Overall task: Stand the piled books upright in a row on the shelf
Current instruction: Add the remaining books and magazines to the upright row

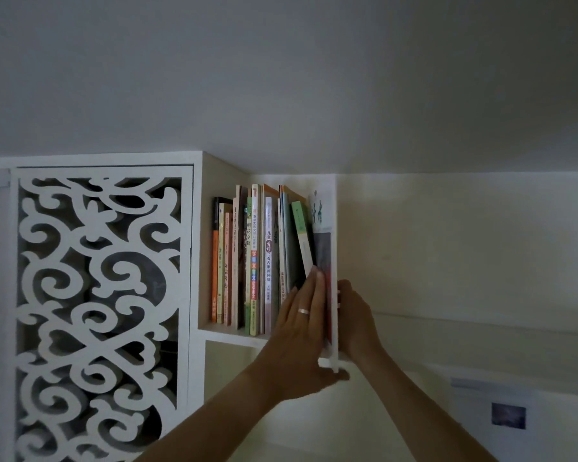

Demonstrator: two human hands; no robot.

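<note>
Two hands at one shelf (pixel 234 336). Left hand (pixel 301 328), fingers straight (one ring), presses the book (pixel 324 261) flat; right hand (pixel 354 318) grips its far side. Left of both hands, roughly a dozen books (pixel 254 261) stand upright, the nearest green one (pixel 302 238) tilted.

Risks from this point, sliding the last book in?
1. The green book leans onto the last book; it may slump or jam the slot.
2. The left hand lies flat on the cover while the right hand sits behind the spine; the protruding book could tip out.
</note>
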